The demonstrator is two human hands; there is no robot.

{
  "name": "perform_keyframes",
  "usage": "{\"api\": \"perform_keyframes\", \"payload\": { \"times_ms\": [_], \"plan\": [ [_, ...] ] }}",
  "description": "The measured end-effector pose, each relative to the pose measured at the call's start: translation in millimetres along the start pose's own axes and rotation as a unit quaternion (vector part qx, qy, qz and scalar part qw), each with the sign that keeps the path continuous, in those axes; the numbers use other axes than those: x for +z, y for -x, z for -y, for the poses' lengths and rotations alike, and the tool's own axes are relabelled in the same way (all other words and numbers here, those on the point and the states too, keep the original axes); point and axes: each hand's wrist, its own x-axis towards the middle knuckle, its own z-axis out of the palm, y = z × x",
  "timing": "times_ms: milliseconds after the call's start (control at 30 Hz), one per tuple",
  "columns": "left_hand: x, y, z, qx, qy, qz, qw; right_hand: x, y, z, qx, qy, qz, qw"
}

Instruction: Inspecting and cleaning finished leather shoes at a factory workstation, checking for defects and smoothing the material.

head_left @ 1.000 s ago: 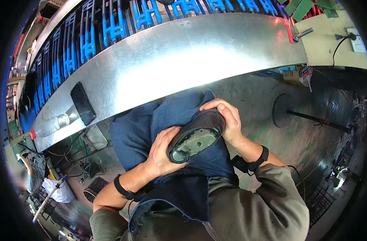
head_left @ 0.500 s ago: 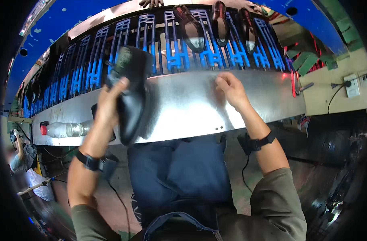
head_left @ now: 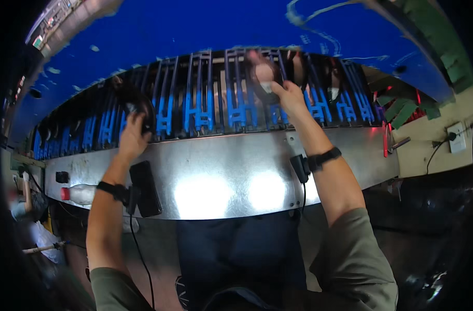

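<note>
My left hand [head_left: 134, 136] holds a black shoe [head_left: 138, 105] by its near end, over the blue slatted rack [head_left: 165, 106] left of centre. On the right of centre, my right hand [head_left: 290, 97] has its fingers at the near end of another dark shoe [head_left: 263, 73] with a pale patch on it. That shoe is smeared by motion, and the thumb lies along its edge. Two more dark shoes rest on the rack beyond my right hand, one shoe [head_left: 298, 70] close by and one shoe [head_left: 334, 83] farther right.
A metal ledge [head_left: 216, 155] runs in front of the rack, bearing a dark phone [head_left: 146, 187], a red-capped bottle [head_left: 83, 194] and a small black object [head_left: 62, 177]. A blue panel [head_left: 221, 26] overhangs the far side. A red-handled tool [head_left: 386, 140] sits at right. Wrist-strap cables hang down.
The black shoe in my left hand has moved from above the ledge onto the rack, away from me. My right hand has gone from above the ledge to a shoe on the rack.
</note>
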Motion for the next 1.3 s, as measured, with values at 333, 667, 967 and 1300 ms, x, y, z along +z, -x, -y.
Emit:
{"api": "perform_keyframes", "payload": {
  "times_ms": [333,667,967,1300],
  "plan": [
    [-141,41,-271,0.31,0.049,0.037,0.949,-132,300,-66,0.136,-0.353,-0.03,0.925],
    [-228,-28,-515,0.55,0.065,-0.142,0.821,-123,301,-92,-0.275,0.057,-0.177,0.943],
    [-211,-204,-645,0.315,-0.016,-0.129,0.94,-113,273,-110,-0.37,0.106,-0.21,0.899],
    [-240,-128,-608,0.312,0.466,0.002,0.828,-113,268,-107,-0.372,0.1,-0.209,0.899]
  ]
}}
